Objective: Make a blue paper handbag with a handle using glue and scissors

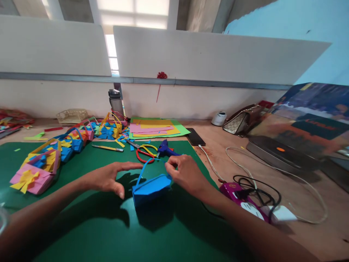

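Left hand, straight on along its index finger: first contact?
Left hand: most likely the upright part of the blue paper handle on the blue paper basket, right by the fingertip. Depth is unclear from this one view; it may pass behind or in front.

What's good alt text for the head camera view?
A person's right hand is at the thin handle of a blue paper basket on a green mat, the left hand open beside it. Colorful paper baskets sit at left; scissors and a blue glue gun lie beyond.

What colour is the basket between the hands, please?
The basket is blue, clearest in the head view.
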Motion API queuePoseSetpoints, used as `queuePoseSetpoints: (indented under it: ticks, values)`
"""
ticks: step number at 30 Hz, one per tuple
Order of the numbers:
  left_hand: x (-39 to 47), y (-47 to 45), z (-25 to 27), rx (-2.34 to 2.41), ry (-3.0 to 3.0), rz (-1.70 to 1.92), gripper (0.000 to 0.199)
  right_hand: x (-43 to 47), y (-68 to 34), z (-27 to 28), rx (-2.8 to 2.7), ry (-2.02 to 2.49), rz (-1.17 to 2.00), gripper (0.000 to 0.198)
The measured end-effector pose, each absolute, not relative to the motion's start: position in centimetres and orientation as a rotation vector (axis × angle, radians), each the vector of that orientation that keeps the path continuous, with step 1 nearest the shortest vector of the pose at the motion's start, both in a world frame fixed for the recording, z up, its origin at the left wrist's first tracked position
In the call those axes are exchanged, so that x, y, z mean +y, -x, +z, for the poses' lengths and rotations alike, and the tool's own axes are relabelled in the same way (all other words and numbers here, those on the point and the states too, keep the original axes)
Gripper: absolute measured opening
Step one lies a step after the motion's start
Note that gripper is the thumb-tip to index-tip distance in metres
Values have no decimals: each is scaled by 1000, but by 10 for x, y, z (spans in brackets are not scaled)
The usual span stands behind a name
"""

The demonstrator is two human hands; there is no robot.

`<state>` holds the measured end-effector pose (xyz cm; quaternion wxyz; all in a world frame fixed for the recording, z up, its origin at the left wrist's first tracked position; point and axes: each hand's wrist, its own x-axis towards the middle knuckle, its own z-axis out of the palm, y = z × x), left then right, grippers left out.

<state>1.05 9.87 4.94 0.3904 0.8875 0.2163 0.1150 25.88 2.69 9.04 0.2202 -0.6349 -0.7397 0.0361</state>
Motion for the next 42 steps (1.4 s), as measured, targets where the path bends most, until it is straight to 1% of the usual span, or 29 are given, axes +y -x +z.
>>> queuePoseSetpoints:
  ticks: [1, 2, 7, 9, 12, 16, 19, 23, 26, 30, 38, 42]
  values:
    - [97, -13, 48, 560, -2269, 251, 78, 27, -259, 91, -2027, 1748, 145, 26]
    - [94, -16, 46, 565, -2285, 231, 75, 28, -259, 91, -2011, 1740, 183, 26]
    - [74, -33, 45, 523, -2219, 333, 36, 31, -263, 89, -1956, 1707, 294, 29]
    - [71, -35, 42, 580, -2078, 423, 30, 32, -265, 89, -1941, 1642, 314, 35]
    - [73, -37, 34, 671, -1758, 548, 35, 28, -266, 92, -1889, 1475, 311, 37]
    - [75, -44, 26, 752, -1292, 621, 34, 15, -263, 92, -1831, 1298, 144, 21]
    - [71, -51, 23, 741, -1066, 641, 39, 6, -259, 84, -1909, 1179, 14, 10]
    - [66, -53, 20, 703, -1017, 605, 38, 3, -255, 67, -2047, 1087, -110, 5]
    - [64, -51, 18, 696, -1019, 586, 36, 5, -253, 59, -2093, 1070, -160, 7]
    - [65, -50, 16, 659, -1022, 576, 37, 4, -252, 55, -2142, 1080, -192, 10]
    - [66, -47, 12, 586, -995, 552, 40, 5, -248, 48, -2167, 1204, -251, 12]
    - [64, -47, 15, 517, -976, 512, 46, 8, -247, 47, -2166, 1240, -258, 15]
